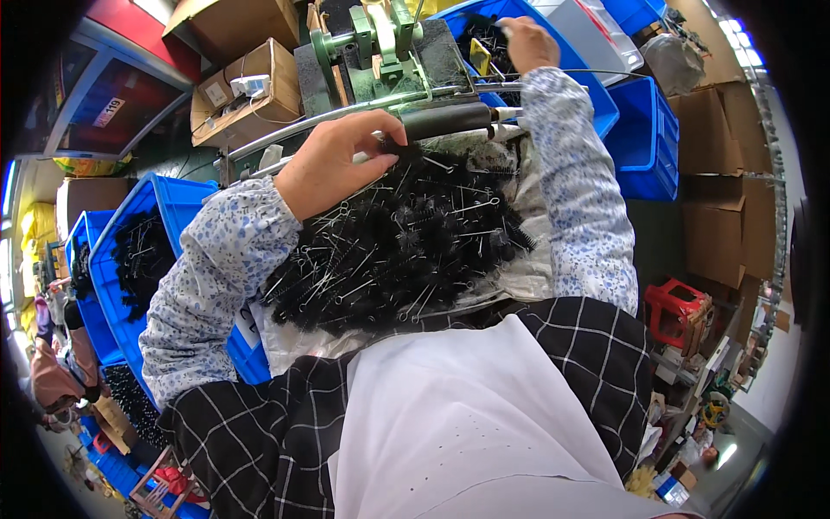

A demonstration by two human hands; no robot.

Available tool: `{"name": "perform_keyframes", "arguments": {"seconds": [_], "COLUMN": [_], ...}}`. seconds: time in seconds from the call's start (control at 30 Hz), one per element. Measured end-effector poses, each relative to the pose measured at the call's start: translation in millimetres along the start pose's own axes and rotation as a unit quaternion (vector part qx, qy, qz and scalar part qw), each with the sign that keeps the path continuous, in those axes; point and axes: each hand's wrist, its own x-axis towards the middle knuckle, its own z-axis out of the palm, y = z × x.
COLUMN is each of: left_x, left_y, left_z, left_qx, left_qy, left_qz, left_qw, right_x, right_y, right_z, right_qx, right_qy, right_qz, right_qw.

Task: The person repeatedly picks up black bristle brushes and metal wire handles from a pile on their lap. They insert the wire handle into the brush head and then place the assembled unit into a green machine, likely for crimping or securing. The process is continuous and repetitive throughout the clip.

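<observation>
A large heap of small black-bristled wire brushes [406,242] with looped metal ends lies on pale sheeting in front of me. My left hand [333,164] is over the heap's far edge, its thumb and forefinger closing on black bristles of one brush. Farther right, my right hand [529,45] reaches over a blue bin [603,108] holding more black brushes. Its fingers are bent together; anything between them is too small to make out. Between the hands is a green machine [380,43] with a dark cylinder [447,121] in front.
Blue bins with black brushes, including a blue bin [177,195], stand at my left. Another blue bin [661,143] is at the right. A cardboard box [246,95] sits beside the machine. A metal bar [294,131] crosses behind my left hand. A red stool [673,311] stands at the right.
</observation>
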Motion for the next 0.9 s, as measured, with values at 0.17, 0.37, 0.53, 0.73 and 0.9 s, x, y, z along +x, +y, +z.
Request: {"name": "perform_keyframes", "arguments": {"seconds": [0.17,0.37,0.53,0.73,0.9], "left_x": [26,21,-11,-11,-11], "left_y": [-19,-25,-25,-26,-30], "left_z": [16,15,28,51,41], "left_qx": [0.009,0.000,0.141,0.150,0.135], "left_qy": [0.114,0.156,-0.164,-0.325,-0.280], "left_qz": [0.034,0.026,0.042,-0.004,0.022], "left_qw": [0.993,0.987,0.975,0.934,0.950], "right_x": [-54,-91,-50,-31,-27], "right_y": [-68,-116,-84,-84,-85], "right_z": [-51,-67,-2,34,35], "right_qx": [0.307,0.504,0.109,0.016,0.043], "right_qy": [-0.145,-0.247,0.042,-0.022,-0.022], "right_qz": [-0.156,-0.085,-0.119,-0.090,-0.085], "right_qw": [0.927,0.823,0.986,0.996,0.995]}}
